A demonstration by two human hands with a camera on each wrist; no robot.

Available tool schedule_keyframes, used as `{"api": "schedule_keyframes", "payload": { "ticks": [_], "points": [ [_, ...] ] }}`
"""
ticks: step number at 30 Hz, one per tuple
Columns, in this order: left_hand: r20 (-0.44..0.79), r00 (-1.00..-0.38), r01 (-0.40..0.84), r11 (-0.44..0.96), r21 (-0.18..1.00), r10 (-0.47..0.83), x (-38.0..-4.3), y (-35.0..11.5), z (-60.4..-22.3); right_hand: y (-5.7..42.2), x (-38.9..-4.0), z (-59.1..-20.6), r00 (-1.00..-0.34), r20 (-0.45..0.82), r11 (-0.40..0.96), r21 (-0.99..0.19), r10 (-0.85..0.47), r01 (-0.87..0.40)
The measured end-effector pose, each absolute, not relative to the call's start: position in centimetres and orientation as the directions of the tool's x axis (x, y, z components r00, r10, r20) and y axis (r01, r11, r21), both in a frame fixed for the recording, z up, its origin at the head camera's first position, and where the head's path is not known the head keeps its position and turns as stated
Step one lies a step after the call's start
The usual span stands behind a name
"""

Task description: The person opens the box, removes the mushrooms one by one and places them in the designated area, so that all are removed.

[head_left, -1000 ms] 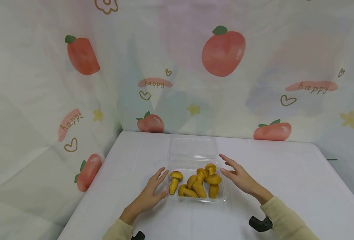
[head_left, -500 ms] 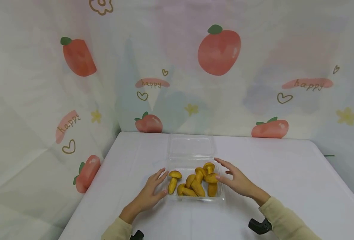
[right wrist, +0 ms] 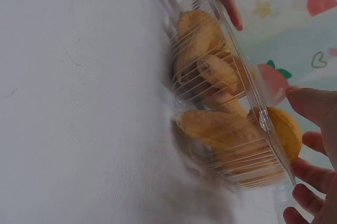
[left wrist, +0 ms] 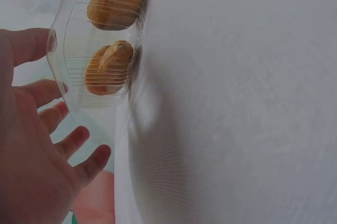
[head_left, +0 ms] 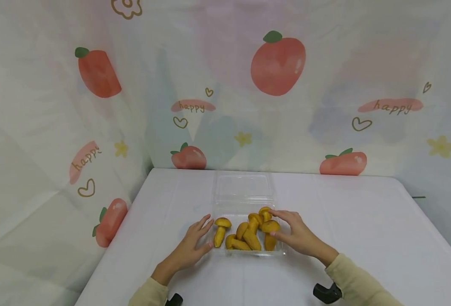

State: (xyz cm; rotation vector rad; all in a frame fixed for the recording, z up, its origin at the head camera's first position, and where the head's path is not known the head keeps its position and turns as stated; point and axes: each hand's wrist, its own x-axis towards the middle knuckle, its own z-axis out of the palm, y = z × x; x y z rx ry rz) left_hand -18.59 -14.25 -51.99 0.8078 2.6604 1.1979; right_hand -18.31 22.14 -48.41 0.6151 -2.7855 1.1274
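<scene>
A clear plastic clamshell box point(head_left: 244, 253) stands on the white table with its lid point(head_left: 244, 187) folded back. Several yellow-brown mushrooms lie inside: a single mushroom point(head_left: 220, 236) at the left, the others bunched toward the right. My left hand point(head_left: 191, 244) is at the box's left side, fingers spread; in the left wrist view the thumb point(left wrist: 34, 45) is against the clear wall. My right hand point(head_left: 300, 233) reaches over the right rim. Its thumb and fingers stand either side of a mushroom cap point(right wrist: 286, 133), loosely spaced; whether they touch it is unclear.
White cloth covers the table point(head_left: 172, 191). A patterned curtain point(head_left: 225, 63) with printed fruit closes off the back and left. Black curved pieces point(head_left: 326, 293) sit under both wrists.
My right hand has moved left and inward, from beside the box to over its right rim by the mushrooms. My left hand has stayed at the left side. The view has shifted slightly.
</scene>
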Motion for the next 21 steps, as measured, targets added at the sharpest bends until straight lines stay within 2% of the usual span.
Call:
{"api": "schedule_keyframes", "payload": {
  "ticks": [15, 21],
  "points": [
    [0.094, -0.858, 0.407, 0.556, 0.725, 0.505, -18.5, -14.2, -52.1, 21.2, -18.3, -49.0, -0.952, 0.141, 0.695, -0.655, -0.272, -0.295],
    [0.093, -0.860, 0.403, 0.554, 0.728, 0.502, -18.5, -14.2, -52.2, 21.0, -18.5, -49.2, -0.953, 0.159, 0.697, -0.652, -0.258, -0.297]
  ]
}}
